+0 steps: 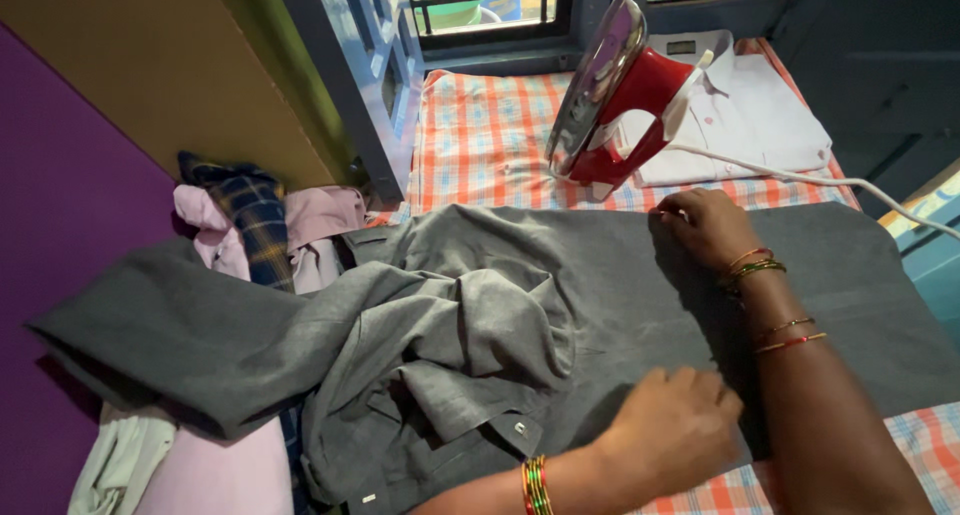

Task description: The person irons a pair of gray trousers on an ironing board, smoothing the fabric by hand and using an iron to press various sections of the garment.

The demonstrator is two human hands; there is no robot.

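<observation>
Grey trousers (620,305) flat beneath both hands

A purple wall (60,205) and a tan panel (150,65) stand at the left. Ahead, a blue-framed barred window (480,5) lets in daylight. A dark blue wall (880,65) rises on the right, over a table (490,135) under an orange checked cloth.

Both forearms are extended over the grey trousers (500,325). The left hand (672,427) is laid palm-down, fingers together, near the trousers' near edge. The right hand (708,225) is pressed flat at their far edge, bangles worn on both wrists.
</observation>
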